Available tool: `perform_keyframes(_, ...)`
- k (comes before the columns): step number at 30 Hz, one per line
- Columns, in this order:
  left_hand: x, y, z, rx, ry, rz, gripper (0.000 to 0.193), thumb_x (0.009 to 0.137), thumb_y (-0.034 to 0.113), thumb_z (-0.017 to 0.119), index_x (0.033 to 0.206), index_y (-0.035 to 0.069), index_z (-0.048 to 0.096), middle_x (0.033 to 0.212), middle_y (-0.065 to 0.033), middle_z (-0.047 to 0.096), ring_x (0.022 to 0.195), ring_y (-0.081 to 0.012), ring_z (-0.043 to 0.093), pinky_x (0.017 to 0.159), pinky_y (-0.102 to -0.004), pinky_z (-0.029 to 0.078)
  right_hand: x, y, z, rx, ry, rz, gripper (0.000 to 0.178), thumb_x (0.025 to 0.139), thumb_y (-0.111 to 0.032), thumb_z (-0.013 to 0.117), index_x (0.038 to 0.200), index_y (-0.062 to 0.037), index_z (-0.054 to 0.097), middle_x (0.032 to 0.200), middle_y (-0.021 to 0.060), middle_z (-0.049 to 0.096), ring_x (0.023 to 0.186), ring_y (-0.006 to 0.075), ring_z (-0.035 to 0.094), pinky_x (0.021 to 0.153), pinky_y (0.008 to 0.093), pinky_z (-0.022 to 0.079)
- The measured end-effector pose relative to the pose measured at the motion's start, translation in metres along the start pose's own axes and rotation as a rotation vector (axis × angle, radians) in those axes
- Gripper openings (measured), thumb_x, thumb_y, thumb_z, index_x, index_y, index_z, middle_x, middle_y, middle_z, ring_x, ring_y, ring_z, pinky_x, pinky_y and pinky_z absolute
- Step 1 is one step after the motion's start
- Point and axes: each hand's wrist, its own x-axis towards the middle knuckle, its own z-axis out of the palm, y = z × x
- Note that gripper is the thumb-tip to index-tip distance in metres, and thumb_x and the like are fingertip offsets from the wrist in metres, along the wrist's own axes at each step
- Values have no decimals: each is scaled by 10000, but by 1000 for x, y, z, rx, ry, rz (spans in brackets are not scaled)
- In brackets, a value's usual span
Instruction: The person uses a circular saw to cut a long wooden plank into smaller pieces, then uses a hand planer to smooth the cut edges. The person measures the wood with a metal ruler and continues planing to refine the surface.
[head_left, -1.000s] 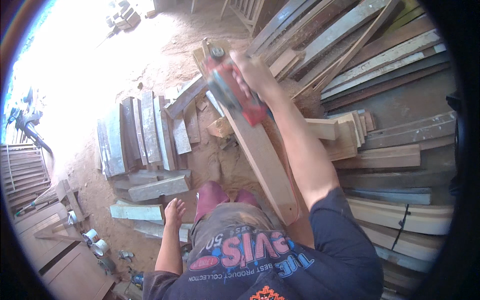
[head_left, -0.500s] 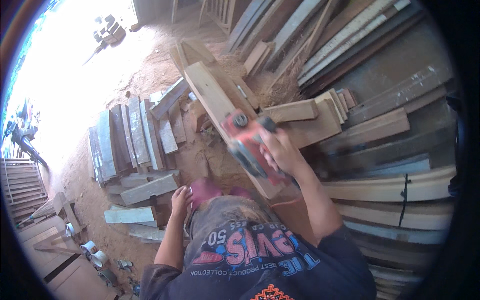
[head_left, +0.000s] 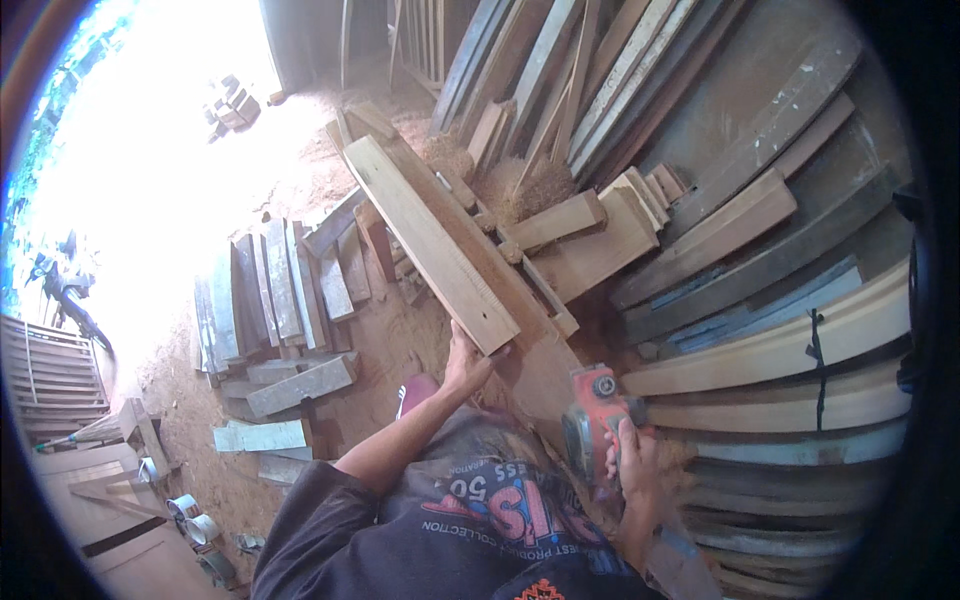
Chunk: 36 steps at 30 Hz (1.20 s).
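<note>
My right hand [head_left: 632, 462] is wrapped round the handle of a red and black electric planer [head_left: 598, 400], held at my right side off the wooden beam. My left hand [head_left: 468, 362] grips the near end of that pale wooden beam [head_left: 430, 240], its fingers partly hidden under the end. The beam slants away to the far left on top of a wooden workbench [head_left: 535, 365]. A small dark hole shows near its close end.
Short boards [head_left: 270, 285] lie in a row on the dusty floor to the left. Several long planks [head_left: 770, 365] are stacked at the right, others lean at the back. Shavings [head_left: 535, 190] heap behind the bench. White cups [head_left: 200, 528] stand at the lower left.
My right hand has lifted the planer off the beam and brought it back to the lower right. My left hand, previously beside my leg, has taken hold of the beam's near end.
</note>
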Motion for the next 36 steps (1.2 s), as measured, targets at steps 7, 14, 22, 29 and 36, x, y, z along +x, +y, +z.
perform_keyframes(7,-28,-9,-27,-669,-110,-113,1029,939,362,878,1675,91,211,1653,-212,440,1407,-415,574,1112,-524,519,13,36,-9,81,17,6,529,1129,-482,574,982,11,698,630,9,579,508,105,564,458,312,468)
perform_keyframes(14,6,-5,-32,-715,-86,-310,822,974,513,802,1578,66,469,1403,-66,645,1207,-190,647,990,-403,535,39,32,-6,40,-100,-96,551,1111,-542,594,991,-15,703,646,-4,567,497,97,522,457,294,448)
perform_keyframes(22,-17,69,-76,-841,-111,-373,893,941,508,827,1616,74,435,1441,-112,641,1290,-276,638,1026,-481,515,72,16,8,4,-242,-201,533,1117,-517,597,980,-11,693,648,-3,573,516,90,536,463,285,446)
perform_keyframes(29,4,173,-131,-1088,62,10,1261,949,290,874,1736,35,-79,1465,-218,600,1356,-296,607,1085,-436,520,86,15,18,40,-299,-205,544,1114,-523,591,976,-2,664,627,17,563,479,104,535,421,302,435)
perform_keyframes(36,36,207,-147,-1010,137,140,1300,923,231,903,1711,-38,-95,1314,-218,686,1131,-240,707,973,-386,577,88,20,19,60,-300,-188,554,1104,-539,596,981,-3,664,612,25,558,469,123,539,420,314,441)
